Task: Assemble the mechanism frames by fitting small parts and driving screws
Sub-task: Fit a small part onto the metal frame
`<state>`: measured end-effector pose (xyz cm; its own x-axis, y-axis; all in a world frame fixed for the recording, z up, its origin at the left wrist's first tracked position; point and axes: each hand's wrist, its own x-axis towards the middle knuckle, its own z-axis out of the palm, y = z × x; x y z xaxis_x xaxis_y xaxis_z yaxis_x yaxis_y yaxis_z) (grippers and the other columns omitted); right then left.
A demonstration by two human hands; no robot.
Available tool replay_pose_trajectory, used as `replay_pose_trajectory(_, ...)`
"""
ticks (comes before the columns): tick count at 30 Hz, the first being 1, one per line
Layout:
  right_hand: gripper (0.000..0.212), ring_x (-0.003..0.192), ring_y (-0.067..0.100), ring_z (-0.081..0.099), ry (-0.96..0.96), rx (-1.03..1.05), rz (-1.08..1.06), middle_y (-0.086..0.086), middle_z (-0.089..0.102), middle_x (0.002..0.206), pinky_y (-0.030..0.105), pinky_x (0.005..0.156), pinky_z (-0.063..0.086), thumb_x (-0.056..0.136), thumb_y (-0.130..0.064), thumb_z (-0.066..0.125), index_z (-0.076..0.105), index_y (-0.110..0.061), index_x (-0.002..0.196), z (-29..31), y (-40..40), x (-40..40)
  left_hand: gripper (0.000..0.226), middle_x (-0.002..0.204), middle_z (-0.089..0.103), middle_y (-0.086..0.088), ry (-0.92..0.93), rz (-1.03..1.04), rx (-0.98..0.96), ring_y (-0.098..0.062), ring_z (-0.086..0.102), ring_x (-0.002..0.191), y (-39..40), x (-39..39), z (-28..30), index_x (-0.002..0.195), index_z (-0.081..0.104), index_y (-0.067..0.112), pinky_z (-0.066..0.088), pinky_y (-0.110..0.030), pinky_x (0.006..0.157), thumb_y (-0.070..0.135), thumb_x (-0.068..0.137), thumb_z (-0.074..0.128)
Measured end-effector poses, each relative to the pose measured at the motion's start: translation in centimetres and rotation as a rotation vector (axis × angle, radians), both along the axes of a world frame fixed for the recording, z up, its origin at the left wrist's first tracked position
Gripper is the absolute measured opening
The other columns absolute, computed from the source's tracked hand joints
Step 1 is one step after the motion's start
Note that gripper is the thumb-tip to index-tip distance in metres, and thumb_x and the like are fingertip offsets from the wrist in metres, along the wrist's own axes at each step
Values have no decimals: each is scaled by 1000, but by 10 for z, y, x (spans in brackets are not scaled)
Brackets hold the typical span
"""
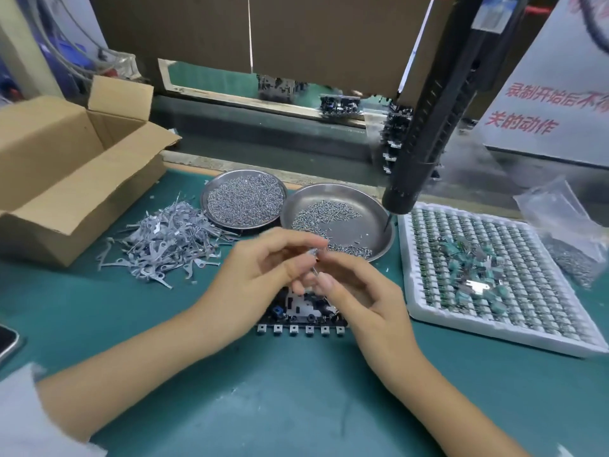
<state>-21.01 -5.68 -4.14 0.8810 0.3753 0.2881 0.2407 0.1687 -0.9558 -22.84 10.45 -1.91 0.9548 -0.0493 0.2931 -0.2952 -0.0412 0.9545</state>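
My left hand (260, 272) and my right hand (359, 291) meet above a black mechanism frame (301, 313) that lies on the green mat, with a row of small metal tabs along its near edge. Between the fingertips of both hands sits a small metal part (315, 258); blur hides its exact shape. A black electric screwdriver (425, 127) hangs at the upper right, its bit over the right steel dish (369, 201) that holds loose screws. A second steel dish (214, 189) to its left is heaped with screws.
A pile of grey metal strips (164, 239) lies left of the hands. An open cardboard box (66, 166) stands far left. A white tray (415, 291) with small green components sits at right, a plastic bag (566, 225) of parts behind it. A phone (6, 339) lies at the left edge.
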Motion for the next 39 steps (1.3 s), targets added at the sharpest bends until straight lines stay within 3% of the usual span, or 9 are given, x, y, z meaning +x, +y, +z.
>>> replay_pose_trajectory(5, 11, 66, 12, 68, 5, -5, -73, 3, 72, 73, 19, 67, 53, 78, -8, 67, 72, -14, 85, 4, -4, 6, 20, 98, 65, -1, -80, -10, 193, -8, 63, 88, 6, -3, -9, 101, 69, 21, 50, -19, 73, 24, 84, 60)
replay_pose_trajectory(8, 22, 64, 9, 67, -46, -75, -103, -3, 72, 72, 17, 66, 52, 78, 3, 70, 74, -18, 81, 1, -8, 11, 21, 97, 68, 4, -56, -13, 249, -11, 64, 94, 15, -6, -10, 100, 72, 22, 48, -18, 81, 28, 82, 62)
replay_pose_trajectory(15, 21, 81, 2, 66, -402, -356, -180, -6, 71, 86, 16, 77, 51, 77, 0, 70, 74, -12, 94, -11, -7, 13, 21, 81, 72, 15, 42, 65, 375, -3, 65, 75, 22, -7, -8, 91, 76, 29, 46, -13, 69, 35, 71, 72)
replay_pose_trajectory(20, 21, 82, 7, 66, -475, -450, -167, 0, 72, 87, 16, 78, 50, 77, 8, 70, 75, -5, 92, -17, -7, 14, 20, 76, 73, 14, 129, 29, 392, 2, 68, 76, 26, -5, -6, 87, 75, 29, 47, -7, 71, 24, 68, 78)
replay_pose_trajectory(24, 13, 76, 17, 64, -477, -445, -177, 0, 71, 80, 29, 73, 51, 79, -4, 71, 76, -8, 90, -16, -7, 12, 17, 70, 73, 9, 203, -13, 390, -6, 66, 64, 26, -4, -6, 82, 75, 29, 50, -15, 63, 21, 68, 80)
replay_pose_trajectory(27, 12, 75, 19, 64, -466, -453, -160, 2, 71, 79, 33, 70, 51, 80, -5, 71, 76, -8, 91, -15, -7, 10, 16, 69, 73, 6, 237, -41, 391, -2, 60, 58, 27, -3, -5, 83, 76, 25, 49, -14, 59, 19, 68, 81)
replay_pose_trajectory(32, 14, 74, 10, 60, -475, -469, -104, -12, 63, 78, 19, 70, 47, 81, -7, 70, 75, -8, 93, -14, -9, 8, 16, 69, 73, 7, 293, -47, 376, 1, 56, 54, 27, -3, -4, 83, 75, 24, 48, -11, 57, 15, 70, 81)
replay_pose_trajectory(37, 15, 75, 17, 56, -588, -556, -74, 2, 68, 74, 23, 71, 48, 76, -8, 77, 75, -8, 91, -16, -13, 7, 22, 67, 73, 6, 326, -32, 344, 1, 56, 54, 28, -3, -5, 82, 74, 25, 47, -9, 57, 15, 65, 83)
replay_pose_trajectory(39, 15, 75, 17, 56, -607, -565, -89, 1, 69, 75, 22, 71, 48, 76, -7, 77, 75, -9, 91, -16, -12, 6, 23, 67, 73, 7, 316, -20, 367, 1, 57, 57, 29, -3, -5, 83, 73, 26, 48, -9, 60, 17, 65, 84)
